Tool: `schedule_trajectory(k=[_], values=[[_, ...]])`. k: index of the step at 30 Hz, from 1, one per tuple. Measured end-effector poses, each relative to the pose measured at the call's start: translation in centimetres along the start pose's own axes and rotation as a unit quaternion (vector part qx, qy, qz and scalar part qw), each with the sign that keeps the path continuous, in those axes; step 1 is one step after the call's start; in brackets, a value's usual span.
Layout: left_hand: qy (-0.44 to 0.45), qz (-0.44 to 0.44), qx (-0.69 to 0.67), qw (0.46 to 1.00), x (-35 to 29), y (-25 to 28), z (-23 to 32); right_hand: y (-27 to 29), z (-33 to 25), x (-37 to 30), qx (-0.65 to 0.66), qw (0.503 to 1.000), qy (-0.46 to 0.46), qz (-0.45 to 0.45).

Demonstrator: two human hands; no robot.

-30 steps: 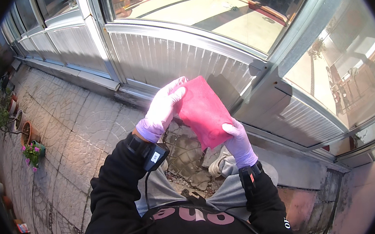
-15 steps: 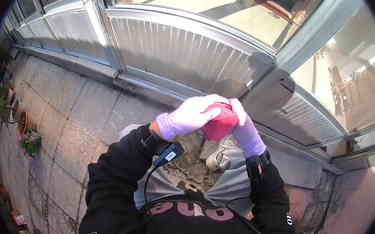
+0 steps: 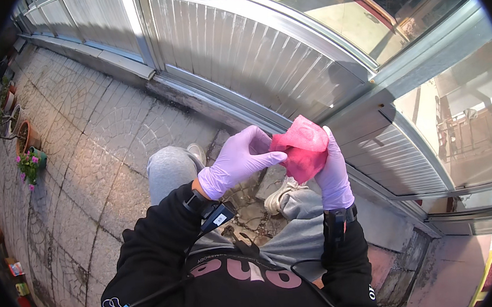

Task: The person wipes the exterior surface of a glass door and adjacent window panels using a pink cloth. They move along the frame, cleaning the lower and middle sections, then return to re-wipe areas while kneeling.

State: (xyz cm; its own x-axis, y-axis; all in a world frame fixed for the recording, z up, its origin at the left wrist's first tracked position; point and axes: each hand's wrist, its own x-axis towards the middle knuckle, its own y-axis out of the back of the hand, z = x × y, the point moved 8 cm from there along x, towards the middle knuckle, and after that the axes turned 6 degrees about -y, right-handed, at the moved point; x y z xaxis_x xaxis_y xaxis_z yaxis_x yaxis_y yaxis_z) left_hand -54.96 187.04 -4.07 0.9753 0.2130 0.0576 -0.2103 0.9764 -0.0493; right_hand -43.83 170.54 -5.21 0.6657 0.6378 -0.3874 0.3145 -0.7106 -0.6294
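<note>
A crumpled pink cloth is held up in front of the panelled wall, above my right shoe. My left hand, in a thin purple glove, pinches the cloth's left edge between thumb and fingers. On the other side my right hand, gloved alike, grips it with the thumb along the right edge. Most of the right fingers are hidden behind the cloth. Its upper part folds over and stands above both hands.
A glazed wall with ribbed metal panels runs along the front, its ledge low down. Potted plants line the left edge of the paved ground. Beneath my hands lies broken stone. Dark cables cross my chest.
The cloth has been turned and opened out a little. My left hand has slid back from its top to its left edge, and the right thumb now shows upright beside it.
</note>
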Motion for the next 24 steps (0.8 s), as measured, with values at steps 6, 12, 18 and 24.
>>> schedule_trajectory(k=[6, 12, 18, 24], values=[[0.023, -0.024, -0.117, 0.993, 0.7, 0.5, -2.0, 3.0, -0.9, 0.5, -0.003, 0.998, 0.03, 0.047], [-0.026, 0.007, 0.454, 0.891, 1.8, 4.5, -4.7, 4.3, -3.3, 0.5, 0.006, 0.996, 0.068, 0.058], [0.01, -0.057, 0.502, 0.863, 4.0, 4.2, -5.2, 3.2, -5.4, -1.8, -0.136, 0.975, 0.127, 0.119], [0.078, -0.123, -0.218, 0.965, 5.5, -2.3, -2.8, 1.4, -3.0, -1.3, -0.246, 0.967, 0.061, 0.034]])
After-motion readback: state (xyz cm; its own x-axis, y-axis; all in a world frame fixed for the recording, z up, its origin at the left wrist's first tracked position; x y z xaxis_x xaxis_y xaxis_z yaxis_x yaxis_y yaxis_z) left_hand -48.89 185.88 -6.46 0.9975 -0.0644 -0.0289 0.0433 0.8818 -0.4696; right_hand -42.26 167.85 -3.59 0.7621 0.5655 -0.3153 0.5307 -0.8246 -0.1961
